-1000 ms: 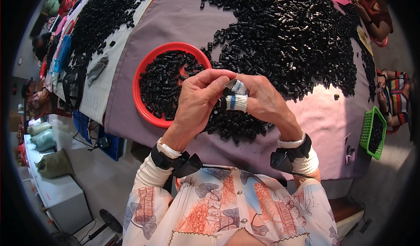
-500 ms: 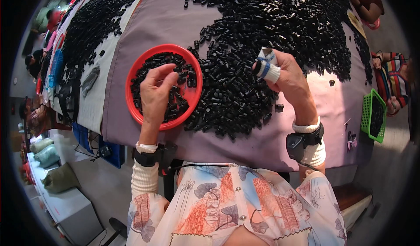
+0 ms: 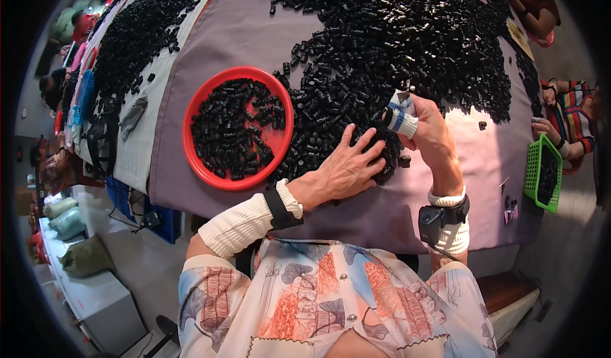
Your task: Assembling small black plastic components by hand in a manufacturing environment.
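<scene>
My left hand lies palm down with its fingers spread over the near part of a heap of small black cylindrical pieces. Just to its right, my right hand is closed and raised a little above the heap. Between its thumb and fingers is a white cloth with blue stripes. Something dark shows at the cloth's left edge, too small to tell apart from the heap behind. Left of the heap stands a red round tray, partly filled with similar black pieces.
A mauve cloth covers the table. More black pieces lie on a pale surface at the left. A green basket with black pieces hangs near the right edge. Another person's hands are beside it.
My left hand has moved from above the red tray rightward onto the black heap, and its fingers have spread. My right hand, still closed on the cloth, has shifted slightly right and nearer.
</scene>
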A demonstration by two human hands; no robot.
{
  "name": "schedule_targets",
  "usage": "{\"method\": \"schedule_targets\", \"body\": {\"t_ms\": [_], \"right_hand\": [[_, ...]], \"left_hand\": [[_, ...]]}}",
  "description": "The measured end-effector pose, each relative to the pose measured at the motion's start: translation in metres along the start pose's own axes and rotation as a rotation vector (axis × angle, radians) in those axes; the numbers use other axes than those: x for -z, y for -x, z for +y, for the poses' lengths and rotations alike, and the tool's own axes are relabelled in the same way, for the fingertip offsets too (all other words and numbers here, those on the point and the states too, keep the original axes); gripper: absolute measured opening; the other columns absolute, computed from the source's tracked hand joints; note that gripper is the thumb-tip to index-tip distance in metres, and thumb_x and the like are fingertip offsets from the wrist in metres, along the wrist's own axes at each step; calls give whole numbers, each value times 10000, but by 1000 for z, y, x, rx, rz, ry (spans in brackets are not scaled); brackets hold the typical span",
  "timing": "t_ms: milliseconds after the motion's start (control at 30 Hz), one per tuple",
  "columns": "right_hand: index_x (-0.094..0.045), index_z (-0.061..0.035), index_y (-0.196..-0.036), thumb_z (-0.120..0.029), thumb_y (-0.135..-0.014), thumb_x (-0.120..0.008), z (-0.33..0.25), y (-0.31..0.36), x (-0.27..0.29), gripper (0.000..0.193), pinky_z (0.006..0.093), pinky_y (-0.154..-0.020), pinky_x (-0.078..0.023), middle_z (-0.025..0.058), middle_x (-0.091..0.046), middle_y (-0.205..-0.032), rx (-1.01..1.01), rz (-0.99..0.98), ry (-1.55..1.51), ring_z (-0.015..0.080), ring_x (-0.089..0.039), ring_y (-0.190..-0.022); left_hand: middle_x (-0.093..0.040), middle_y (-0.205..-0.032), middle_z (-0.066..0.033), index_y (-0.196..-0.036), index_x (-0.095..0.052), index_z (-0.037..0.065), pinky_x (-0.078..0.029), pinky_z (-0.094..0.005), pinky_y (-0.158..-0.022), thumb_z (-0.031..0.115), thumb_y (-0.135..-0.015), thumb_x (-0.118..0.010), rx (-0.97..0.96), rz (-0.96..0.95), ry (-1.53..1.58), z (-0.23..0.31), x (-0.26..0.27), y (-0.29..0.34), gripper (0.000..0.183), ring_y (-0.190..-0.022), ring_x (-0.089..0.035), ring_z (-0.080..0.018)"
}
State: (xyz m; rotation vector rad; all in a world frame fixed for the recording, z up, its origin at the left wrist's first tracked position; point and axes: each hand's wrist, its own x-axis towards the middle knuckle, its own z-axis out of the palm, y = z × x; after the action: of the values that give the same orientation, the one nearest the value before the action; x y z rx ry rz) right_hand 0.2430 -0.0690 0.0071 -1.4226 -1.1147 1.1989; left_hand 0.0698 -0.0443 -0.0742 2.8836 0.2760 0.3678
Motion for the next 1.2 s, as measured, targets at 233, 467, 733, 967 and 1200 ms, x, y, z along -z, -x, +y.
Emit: {"method": "schedule_targets", "body": {"t_ms": [233,467,733,967,1200], "right_hand": [[-546,-87,-713,-201,-790,-669,4,4,1,185,183,-360,-248,-64,-411,-499,-47,12,-32,12,-340,-397],[-572,-90,-762,-124,-799,-604,6,3,-2,60,183,-402,-268,-81,-445,-552,-103,-35,5,-1,-377,-466],[-573,-91,-739,-161,-801,-626,-2,1,-10,107,187,-411,-259,-91,-443,-562,-93,-72,5,-2,-361,-475],[-589,-75,-792,-196,-788,-659,-12,-5,-27,140,187,-459,-291,-87,-478,-624,-56,-131,-3,0,-381,-549],[-583,-38,-814,-267,-702,-761,-32,-21,-59,311,221,-547,-384,-48,-527,-659,118,-234,96,43,-441,-613]], "left_hand": [[-510,-1111,-113,-981,-563,116,-344,-477,-900,164,-727,-632,130,185,-86,-26,4,-6,267,-1116,-439,-291],[-532,-1075,-118,-992,-586,72,-404,-417,-882,103,-746,-651,253,339,38,-54,19,4,257,-1082,-470,-306],[-585,-877,-75,-915,-641,72,-437,-346,-806,102,-740,-676,435,418,200,-55,38,5,181,-895,-528,-263],[-631,-845,-35,-1035,-616,1,-498,-236,-678,113,-867,-589,729,599,1592,-53,70,10,204,-734,-596,-92],[-628,-904,-75,-1097,-564,-16,-519,-248,-719,122,-890,-556,487,716,1917,-37,109,26,250,-781,-609,-118]]}}
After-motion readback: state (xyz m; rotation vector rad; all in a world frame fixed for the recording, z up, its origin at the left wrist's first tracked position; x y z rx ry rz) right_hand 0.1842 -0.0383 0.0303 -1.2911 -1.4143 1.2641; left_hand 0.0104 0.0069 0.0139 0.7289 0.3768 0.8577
